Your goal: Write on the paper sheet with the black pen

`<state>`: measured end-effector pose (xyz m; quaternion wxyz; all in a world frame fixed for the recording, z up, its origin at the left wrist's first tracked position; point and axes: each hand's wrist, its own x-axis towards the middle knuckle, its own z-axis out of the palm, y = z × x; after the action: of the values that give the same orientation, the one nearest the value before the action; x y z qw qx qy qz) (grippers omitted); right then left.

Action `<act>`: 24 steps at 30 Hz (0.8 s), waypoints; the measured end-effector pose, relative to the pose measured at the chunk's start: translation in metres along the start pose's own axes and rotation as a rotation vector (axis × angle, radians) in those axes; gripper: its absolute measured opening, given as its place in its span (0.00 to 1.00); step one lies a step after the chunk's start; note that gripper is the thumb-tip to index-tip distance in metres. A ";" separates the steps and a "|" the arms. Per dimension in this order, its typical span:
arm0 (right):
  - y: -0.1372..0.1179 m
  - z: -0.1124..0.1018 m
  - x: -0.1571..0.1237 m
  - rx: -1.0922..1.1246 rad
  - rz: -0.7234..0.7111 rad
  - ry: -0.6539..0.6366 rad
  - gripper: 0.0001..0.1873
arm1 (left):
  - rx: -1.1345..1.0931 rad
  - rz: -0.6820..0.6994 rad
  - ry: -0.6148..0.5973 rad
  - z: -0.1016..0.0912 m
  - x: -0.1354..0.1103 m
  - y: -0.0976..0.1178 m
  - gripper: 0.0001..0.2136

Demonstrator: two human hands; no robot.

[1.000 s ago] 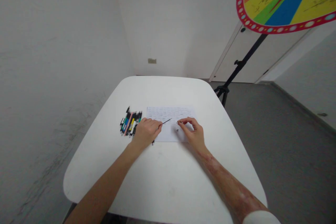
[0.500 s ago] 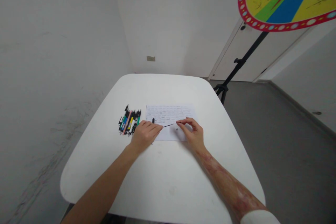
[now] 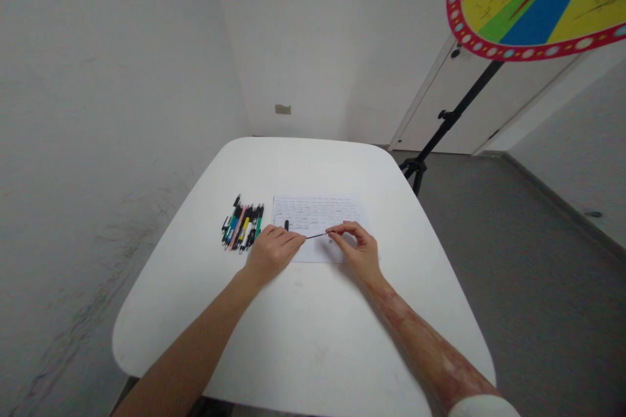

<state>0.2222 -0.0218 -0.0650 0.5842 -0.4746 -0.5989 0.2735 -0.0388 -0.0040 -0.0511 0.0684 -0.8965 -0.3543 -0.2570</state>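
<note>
Over the lower part of a handwritten sheet of paper point(image 3: 317, 205), a thin dark pen refill point(image 3: 315, 236) spans the gap between my two hands. Its left end is pinched in the fingertips of my left hand point(image 3: 274, 253), palm down. My right hand point(image 3: 358, 246) has thumb and forefinger closed at the other end. A black pen part point(image 3: 286, 225) lies on the paper and shows just past my left knuckles; the rest of it is covered by that hand. A small dark speck on the paper sits below my right fingertips, too tiny to name.
A pile of several pens point(image 3: 242, 228) lies left of the paper on the white table point(image 3: 313, 339). Walls rise beyond the table and at left. To the right, a colourful wheel point(image 3: 528, 6) stands on a black tripod point(image 3: 452, 118).
My right fingertips have come slightly left, and now meet the end of the refill more closely. The camera view has shifted a little. My left hand keeps its grip.
</note>
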 end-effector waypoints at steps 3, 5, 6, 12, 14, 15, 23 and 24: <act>-0.002 0.000 0.000 -0.004 -0.004 -0.056 0.05 | 0.007 0.011 0.003 -0.002 0.001 0.002 0.10; -0.004 -0.001 0.001 -0.023 -0.012 -0.116 0.06 | 0.008 0.025 0.020 -0.002 0.001 0.003 0.10; -0.005 -0.001 0.001 -0.033 -0.017 -0.144 0.06 | 0.007 0.034 0.033 -0.002 0.002 0.003 0.10; -0.008 -0.002 0.001 -0.046 -0.019 -0.179 0.07 | -0.004 0.038 0.063 -0.001 0.001 0.004 0.09; -0.007 -0.003 0.002 -0.037 -0.027 -0.170 0.07 | -0.009 0.029 0.061 -0.001 0.000 0.003 0.09; -0.007 -0.003 0.002 -0.034 -0.029 -0.164 0.07 | -0.013 0.024 0.053 -0.001 0.000 0.003 0.10; -0.005 -0.002 0.002 -0.039 -0.027 -0.131 0.07 | -0.032 0.023 0.034 -0.002 0.001 0.004 0.10; -0.004 -0.002 0.002 -0.032 -0.023 -0.125 0.07 | -0.041 0.021 0.054 -0.002 0.001 0.005 0.10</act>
<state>0.2233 -0.0220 -0.0603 0.5412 -0.4588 -0.6439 0.2864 -0.0356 -0.0076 -0.0487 0.0624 -0.8942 -0.3374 -0.2874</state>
